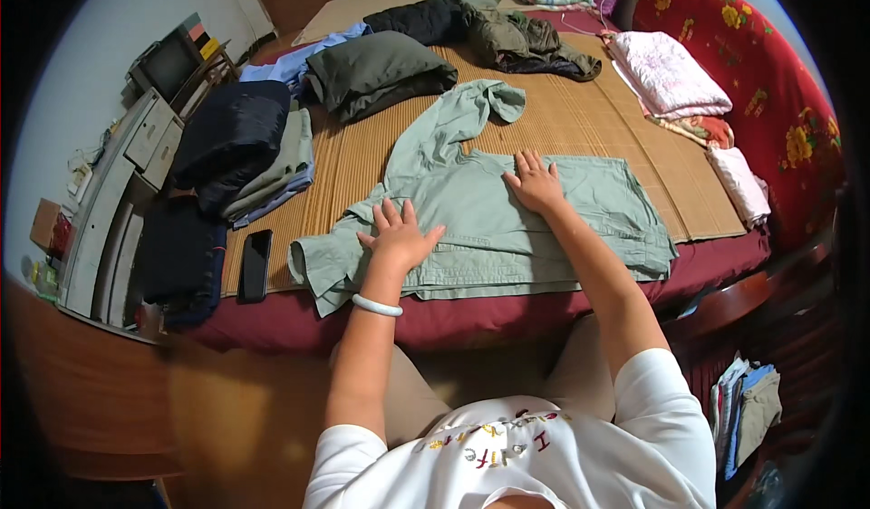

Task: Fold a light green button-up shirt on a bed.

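A pale green long-sleeved shirt (pixel 489 203) lies flat, folded lengthwise, near the front edge of the bed. One sleeve (pixel 435 125) stretches away from me and bends at its cuff. My left hand (pixel 399 237), a pale bangle (pixel 377 306) on its wrist, rests with fingers spread on the shirt near the collar end (pixel 319 257). Farther along the cloth, my right hand (pixel 537 184) lies palm down on the shirt's far part, fingers slightly apart. Neither hand grips anything.
A smartphone (pixel 255 265) lies left of the shirt on the bamboo mat (pixel 353 152). Folded dark clothes (pixel 231 142) are stacked at the left, with a dark green garment (pixel 380 70) and a camouflage-like jacket (pixel 527 40) behind. Folded pink bedding (pixel 669 74) sits at the right.
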Demonstrator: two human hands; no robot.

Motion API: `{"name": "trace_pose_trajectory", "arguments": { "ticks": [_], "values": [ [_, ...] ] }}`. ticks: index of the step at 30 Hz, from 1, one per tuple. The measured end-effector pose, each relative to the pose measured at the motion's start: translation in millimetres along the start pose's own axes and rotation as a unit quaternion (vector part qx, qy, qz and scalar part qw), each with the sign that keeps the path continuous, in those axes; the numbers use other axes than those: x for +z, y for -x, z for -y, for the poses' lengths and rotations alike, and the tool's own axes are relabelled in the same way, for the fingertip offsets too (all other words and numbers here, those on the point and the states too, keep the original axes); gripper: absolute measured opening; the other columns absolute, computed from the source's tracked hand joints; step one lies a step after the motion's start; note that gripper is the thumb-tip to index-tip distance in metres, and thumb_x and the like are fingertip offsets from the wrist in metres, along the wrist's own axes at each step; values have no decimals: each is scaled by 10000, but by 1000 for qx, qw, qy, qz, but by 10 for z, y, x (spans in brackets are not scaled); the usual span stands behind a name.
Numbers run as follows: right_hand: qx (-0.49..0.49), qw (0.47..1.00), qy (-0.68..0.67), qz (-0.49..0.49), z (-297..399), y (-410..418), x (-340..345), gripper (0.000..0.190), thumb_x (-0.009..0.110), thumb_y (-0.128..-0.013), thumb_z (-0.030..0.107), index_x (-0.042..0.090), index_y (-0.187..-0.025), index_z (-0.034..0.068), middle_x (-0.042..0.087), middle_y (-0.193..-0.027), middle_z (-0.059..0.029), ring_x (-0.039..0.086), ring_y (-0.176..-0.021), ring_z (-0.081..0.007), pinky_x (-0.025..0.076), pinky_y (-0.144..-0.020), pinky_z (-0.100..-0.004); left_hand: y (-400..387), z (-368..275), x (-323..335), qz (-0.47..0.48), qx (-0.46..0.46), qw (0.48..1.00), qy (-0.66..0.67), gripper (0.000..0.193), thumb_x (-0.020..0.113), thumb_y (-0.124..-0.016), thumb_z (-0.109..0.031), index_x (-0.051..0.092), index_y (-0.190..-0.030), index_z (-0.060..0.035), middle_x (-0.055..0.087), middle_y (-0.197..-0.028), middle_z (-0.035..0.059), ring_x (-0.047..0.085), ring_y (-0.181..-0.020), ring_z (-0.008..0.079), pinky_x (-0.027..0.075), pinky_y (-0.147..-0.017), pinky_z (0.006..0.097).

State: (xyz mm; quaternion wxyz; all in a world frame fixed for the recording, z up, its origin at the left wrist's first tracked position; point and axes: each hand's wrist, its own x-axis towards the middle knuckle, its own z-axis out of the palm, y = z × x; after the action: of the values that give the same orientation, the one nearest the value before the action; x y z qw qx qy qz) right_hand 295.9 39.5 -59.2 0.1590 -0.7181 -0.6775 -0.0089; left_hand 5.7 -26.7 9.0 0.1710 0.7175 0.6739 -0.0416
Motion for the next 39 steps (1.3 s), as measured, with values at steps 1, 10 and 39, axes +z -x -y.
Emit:
{"name": "trace_pose_trajectory", "arguments": {
  "ticks": [1, 10, 39],
  "values": [
    [-3, 1000, 4, -5, 2, -24, -33, 691, 399, -966, 567, 394, -1471, 96, 362, -1547, -108, 295, -1450, -268, 199, -1163, -567, 5, 2, 4, -5, 2, 1000, 4, 952, 444, -896, -690, 131, -1570, -94, 29, -1625, 221, -2, -1508, 375, 99, -1116, 699],
    [0, 980, -198, -32, 180, -760, -198, 468, 589, -895, 452, 675, -1085, 33, 690, -1058, -200, 648, -991, -390, 500, -885, -460, 75, 80, -84, -14, 39, 999, 10, 829, 537, -889, -609, 302, -1528, -137, 168, -1609, 204, 137, -1486, 400, 191, -1109, 688],
    [-175, 966, -38, -184, 675, -2399, -123, 184, 462, -914, 107, 565, -1065, 95, 646, -1015, -178, 666, -912, -364, 513, -802, -501, -26, 7, -89, -264, 116, 956, 56, 602, 611, -881, -511, 595, -1271, -52, 588, -1233, 119, 533, -1122, 316, 404, -933, 544]
  ]
}}
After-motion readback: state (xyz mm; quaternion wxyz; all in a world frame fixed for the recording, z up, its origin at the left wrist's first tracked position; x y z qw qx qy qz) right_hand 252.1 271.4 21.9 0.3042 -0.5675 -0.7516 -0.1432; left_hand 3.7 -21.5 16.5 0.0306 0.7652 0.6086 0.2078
